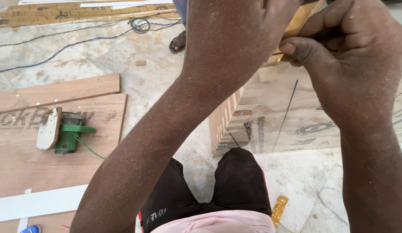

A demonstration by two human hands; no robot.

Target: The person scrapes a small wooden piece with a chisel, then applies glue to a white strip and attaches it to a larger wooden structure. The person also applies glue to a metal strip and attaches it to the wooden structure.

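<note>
Two dusty hands: right hand grip pinching thin dark pencil; left hand grip unclear, against plywood panel.

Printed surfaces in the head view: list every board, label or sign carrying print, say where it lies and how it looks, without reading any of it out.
Plywood sheet: flat on the floor, left; reddish-brown, faded dark print beneath a green power tool.
Laminate panel: under both hands, right of centre; glossy pale beige, grey logos and text.
Stacked boards: far upper left; yellow-brown, dark repeated marks.
Shorts logo: bottom centre; small, white on black.
No screens or signs.
</note>
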